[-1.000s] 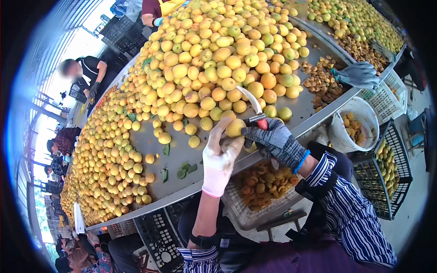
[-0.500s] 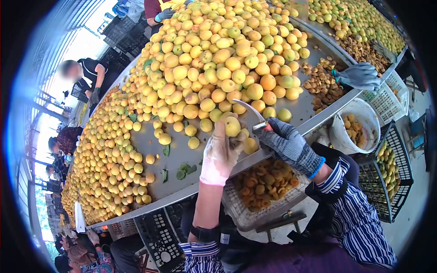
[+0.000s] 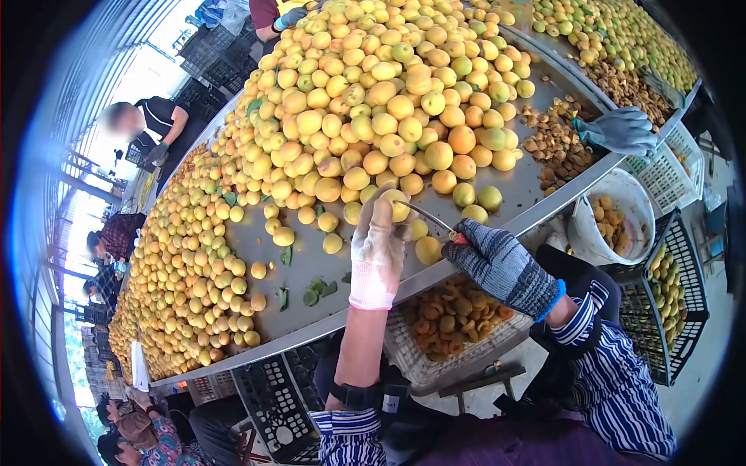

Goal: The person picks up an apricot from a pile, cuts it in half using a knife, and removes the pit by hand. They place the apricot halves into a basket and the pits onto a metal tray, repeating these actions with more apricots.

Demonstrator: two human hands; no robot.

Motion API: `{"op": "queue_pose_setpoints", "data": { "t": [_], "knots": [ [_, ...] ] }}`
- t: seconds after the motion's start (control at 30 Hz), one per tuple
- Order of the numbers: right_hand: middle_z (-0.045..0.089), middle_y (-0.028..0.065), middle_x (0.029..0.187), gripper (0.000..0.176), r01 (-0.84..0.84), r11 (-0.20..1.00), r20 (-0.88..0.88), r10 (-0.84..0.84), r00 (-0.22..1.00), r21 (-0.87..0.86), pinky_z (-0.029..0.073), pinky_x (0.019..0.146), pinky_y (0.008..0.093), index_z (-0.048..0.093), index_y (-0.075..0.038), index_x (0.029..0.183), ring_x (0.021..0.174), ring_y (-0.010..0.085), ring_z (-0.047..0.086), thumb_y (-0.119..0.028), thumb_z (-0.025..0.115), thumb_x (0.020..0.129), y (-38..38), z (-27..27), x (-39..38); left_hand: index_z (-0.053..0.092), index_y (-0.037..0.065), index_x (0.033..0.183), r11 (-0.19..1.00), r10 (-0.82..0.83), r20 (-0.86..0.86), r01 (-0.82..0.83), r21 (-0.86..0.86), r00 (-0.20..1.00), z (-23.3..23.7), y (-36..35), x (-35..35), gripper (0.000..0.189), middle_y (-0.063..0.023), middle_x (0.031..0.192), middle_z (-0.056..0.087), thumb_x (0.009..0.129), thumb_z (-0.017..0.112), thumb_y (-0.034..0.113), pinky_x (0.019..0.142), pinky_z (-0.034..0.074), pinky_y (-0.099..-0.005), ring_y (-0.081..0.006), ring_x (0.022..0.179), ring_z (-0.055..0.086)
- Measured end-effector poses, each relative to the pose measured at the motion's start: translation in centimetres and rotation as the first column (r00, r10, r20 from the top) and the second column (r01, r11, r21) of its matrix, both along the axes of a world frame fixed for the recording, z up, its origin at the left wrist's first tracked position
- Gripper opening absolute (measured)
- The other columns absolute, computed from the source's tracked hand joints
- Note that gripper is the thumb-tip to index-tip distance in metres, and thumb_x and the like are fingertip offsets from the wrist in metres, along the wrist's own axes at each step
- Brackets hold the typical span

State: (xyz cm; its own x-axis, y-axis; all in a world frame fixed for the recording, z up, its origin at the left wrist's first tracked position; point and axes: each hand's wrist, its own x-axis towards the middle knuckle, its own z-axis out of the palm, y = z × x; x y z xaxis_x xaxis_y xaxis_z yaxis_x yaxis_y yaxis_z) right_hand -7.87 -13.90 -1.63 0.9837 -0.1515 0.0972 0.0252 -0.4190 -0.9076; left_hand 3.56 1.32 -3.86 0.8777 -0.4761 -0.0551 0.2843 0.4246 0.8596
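My left hand (image 3: pixel 374 260), in a pale glove with a pink cuff, is closed around a yellow apricot (image 3: pixel 398 206) above the table edge. In a grey knit glove with a blue cuff, my right hand (image 3: pixel 503 268) grips a small curved knife (image 3: pixel 433 218) by its red handle. The blade reaches across to the held apricot, its tip at or very near the fruit; exact contact is hard to make out. Just beyond both hands lies a large heap of apricots (image 3: pixel 342 116). Beneath them stands a crate (image 3: pixel 435 371) with halved apricots (image 3: pixel 451 318) in it.
A metal table (image 3: pixel 311 256) carries the heap, some green leaves (image 3: pixel 317 292) and a pile of apricot pits (image 3: pixel 558 147). Grey gloves (image 3: pixel 622 132) rest on its right rim. Nearby are a white bucket (image 3: pixel 622 194) and black crates (image 3: pixel 668 311). Several people work along the left side.
The knife blade has swung down, its tip moving from above the apricot to the fruit itself. My left hand has turned slightly around the apricot. The whole view shifts a little.
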Motion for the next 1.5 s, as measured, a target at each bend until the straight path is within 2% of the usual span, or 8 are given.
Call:
{"op": "queue_pose_setpoints", "data": {
  "t": [0.3,0.47,0.6,0.9,1.0,1.17,1.3,1.5],
  "knots": [
    [0.060,0.0209,0.075,0.022,-0.006,0.998,0.030,0.008,1.000,-0.060,0.048,0.065,0.0448,0.053,-0.002,0.092,0.075,0.0384,0.060,-0.023,0.057,0.089,0.0,-0.5,-0.1,0.049,0.003,0.124,0.997,0.052,0.090,-0.057,0.050,0.995,0.7,-0.4,-0.4,0.041,-0.0016,0.100,0.057,0.094,0.055,0.030,0.067,0.040,-0.0220,-0.0090,0.085,0.055],
    [0.060,0.0208,0.073,0.023,-0.010,0.998,-0.052,0.006,0.999,-0.068,0.048,0.065,0.0450,0.053,-0.001,0.092,0.074,0.0384,0.060,-0.024,0.055,0.089,0.3,-0.9,-0.2,0.051,0.002,0.121,0.919,0.028,0.321,-0.151,0.363,0.947,0.9,-0.2,-0.5,0.042,-0.0038,0.108,0.057,0.093,0.055,0.034,0.075,0.045,-0.0266,-0.0125,0.095,0.055],
    [0.061,0.0202,0.073,0.022,0.063,0.988,-0.003,-0.064,0.998,-0.139,0.048,0.064,0.0453,0.053,-0.002,0.092,0.072,0.0377,0.061,-0.024,0.055,0.089,1.1,-1.4,-0.4,0.053,0.002,0.117,0.930,0.049,0.327,-0.162,0.329,0.944,-0.3,-0.7,-0.2,0.043,-0.0058,0.104,0.059,0.093,0.054,0.038,0.069,0.044,-0.0255,-0.0134,0.088,0.056],
    [0.058,0.0207,0.068,0.023,0.084,0.954,-0.163,-0.136,0.977,-0.289,0.045,0.061,0.0478,0.049,-0.003,0.093,0.070,0.0398,0.059,-0.025,0.055,0.089,2.7,-2.5,0.3,0.053,0.007,0.108,0.982,0.052,-0.212,-0.011,0.189,0.976,-0.4,-1.6,-0.8,0.049,-0.0075,0.092,0.063,0.091,0.049,0.053,0.061,0.044,-0.0227,-0.0135,0.074,0.059],
    [0.062,0.0196,0.074,0.026,0.066,0.945,-0.169,-0.126,0.978,-0.321,0.049,0.064,0.0472,0.051,-0.004,0.097,0.072,0.0369,0.062,-0.029,0.049,0.091,2.3,-2.1,0.1,0.055,0.005,0.108,0.967,0.031,-0.190,0.019,0.256,0.981,-0.5,-1.3,-0.4,0.054,-0.0085,0.092,0.062,0.091,0.045,0.055,0.061,0.044,-0.0264,-0.0145,0.073,0.056],
    [0.063,0.0183,0.075,0.026,0.066,0.954,-0.137,-0.110,0.984,-0.292,0.049,0.067,0.0479,0.051,-0.005,0.098,0.074,0.0366,0.062,-0.029,0.050,0.091,1.3,-2.2,-0.3,0.056,0.006,0.099,0.805,0.028,0.117,-0.092,0.587,0.993,0.1,-1.2,-1.1,0.055,-0.0016,0.077,0.053,0.089,0.047,0.060,0.055,0.040,-0.0207,-0.0083,0.066,0.051],
    [0.062,0.0184,0.074,0.024,0.073,0.966,-0.133,-0.109,0.985,-0.249,0.049,0.066,0.0478,0.051,-0.005,0.097,0.073,0.0363,0.062,-0.028,0.050,0.091,1.5,-2.8,-0.3,0.056,0.006,0.094,0.785,-0.013,0.230,-0.133,0.605,0.973,-0.3,-1.4,-1.0,0.056,-0.0006,0.072,0.051,0.089,0.046,0.061,0.051,0.036,-0.0185,-0.0065,0.061,0.048],
    [0.061,0.0181,0.070,0.023,0.117,0.945,-0.130,-0.163,0.978,-0.304,0.049,0.060,0.0452,0.050,-0.004,0.094,0.068,0.0356,0.062,-0.027,0.051,0.090,2.5,-3.7,0.0,0.057,0.004,0.095,0.950,-0.036,-0.318,0.132,0.285,0.947,1.4,-2.6,-0.9,0.055,-0.0021,0.068,0.051,0.091,0.044,0.057,0.042,0.026,-0.0203,-0.0072,0.049,0.037]
  ]
}}
